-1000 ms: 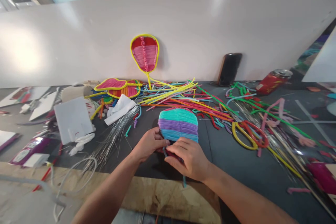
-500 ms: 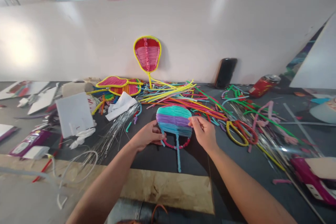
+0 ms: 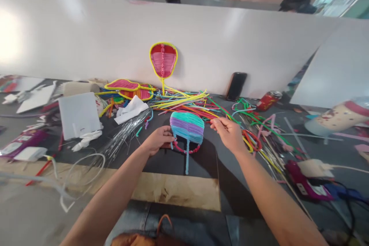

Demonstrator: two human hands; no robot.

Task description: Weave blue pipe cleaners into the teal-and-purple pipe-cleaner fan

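Observation:
A fan-shaped piece wound from pipe cleaners (image 3: 187,127), banded in teal, purple and blue, is held above the dark tabletop. Its lower rim is pink-red, and a blue stem hangs straight down from it. My left hand (image 3: 158,139) pinches the piece at its lower left edge, beside a short loose blue end. To the right of the piece and apart from it is my right hand (image 3: 229,132), thumb and forefinger pressed together. Whatever those fingertips hold, if anything, is too small to make out.
Behind lies a heap of loose pipe cleaners (image 3: 184,102), with a finished yellow-rimmed fan (image 3: 163,60) upright against the white partition (image 3: 115,42). A phone (image 3: 236,85), a red can (image 3: 268,100) and scissors (image 3: 251,141) are on the right. White paper (image 3: 78,115) lies left.
My right hand has drawn away from the piece's right edge, leaving a gap. The left hand keeps its grip. The camera view has shifted to the right.

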